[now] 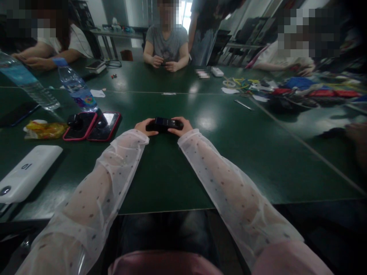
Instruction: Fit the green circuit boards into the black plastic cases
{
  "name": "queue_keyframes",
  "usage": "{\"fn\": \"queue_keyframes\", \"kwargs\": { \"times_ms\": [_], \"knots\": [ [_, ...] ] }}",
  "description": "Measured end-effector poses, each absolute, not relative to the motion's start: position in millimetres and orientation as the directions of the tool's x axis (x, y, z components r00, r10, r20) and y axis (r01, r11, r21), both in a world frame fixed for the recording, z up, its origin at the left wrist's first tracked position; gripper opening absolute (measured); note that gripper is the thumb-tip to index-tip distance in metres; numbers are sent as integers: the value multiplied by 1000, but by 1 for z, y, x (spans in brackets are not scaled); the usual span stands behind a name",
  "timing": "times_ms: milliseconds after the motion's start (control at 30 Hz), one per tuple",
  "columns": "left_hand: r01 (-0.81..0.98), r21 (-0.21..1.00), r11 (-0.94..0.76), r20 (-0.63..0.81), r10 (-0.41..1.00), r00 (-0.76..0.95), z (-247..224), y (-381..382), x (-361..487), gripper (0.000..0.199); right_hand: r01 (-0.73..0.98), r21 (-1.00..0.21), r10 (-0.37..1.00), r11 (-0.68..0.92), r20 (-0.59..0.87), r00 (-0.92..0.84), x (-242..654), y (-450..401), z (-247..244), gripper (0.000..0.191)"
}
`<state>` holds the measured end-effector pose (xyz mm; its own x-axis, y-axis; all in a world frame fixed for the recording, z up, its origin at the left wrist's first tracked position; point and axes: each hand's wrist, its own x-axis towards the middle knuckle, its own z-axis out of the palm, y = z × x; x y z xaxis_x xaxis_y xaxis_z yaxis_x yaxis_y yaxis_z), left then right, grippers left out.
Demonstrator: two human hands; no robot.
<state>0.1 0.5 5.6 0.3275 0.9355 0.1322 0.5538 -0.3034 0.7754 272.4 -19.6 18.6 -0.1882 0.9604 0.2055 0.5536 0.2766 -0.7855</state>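
Observation:
A small black device with a lit screen (165, 123) is held level just over the green table (169, 164). My left hand (142, 126) closes round its left end, thumb along the near side. Its right end sits in the fingers of my right hand (185, 126). Sheer dotted sleeves cover both of my forearms. What kind of device it is, I cannot make out. To the left of my left hand lie two phones in pinkish-red cases, one dark (78, 128) and the other (104, 126) with a partly bright screen.
Left are a white power-bank-like block (31, 172), a yellow wrapper (47, 130) and two water bottles (78, 89) (27, 84). A thin metal tool (243, 105) and tangled cables (243, 83) lie right. Across the table, a person in grey (166, 42) holds something small.

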Motion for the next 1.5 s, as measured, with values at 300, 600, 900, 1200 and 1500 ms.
{"fn": "queue_keyframes", "kwargs": {
  "times_ms": [300, 600, 900, 1200, 1500],
  "knots": [
    [469, 819, -330, 173, 922, 346, 2, -4, 0, 83, 283, -911, 952, 299, 307, -17, 289, -3, 30, 78],
    [511, 798, -320, 140, 923, 359, 0, -1, -3, 82, 667, -732, 941, 139, 308, 142, 320, -7, 24, 59],
    [543, 785, -298, 118, 932, 342, 7, -5, -1, 81, 758, -650, 965, 53, 229, 128, 314, -3, 22, 75],
    [584, 742, -329, 153, 931, 331, 7, -7, 2, 74, 805, -590, 952, 53, 273, 137, 312, -3, 18, 73],
    [731, 597, -331, 138, 940, 314, 13, -10, 3, 73, 802, -594, 949, 56, 280, 141, 314, 2, 14, 72]
  ]
}}
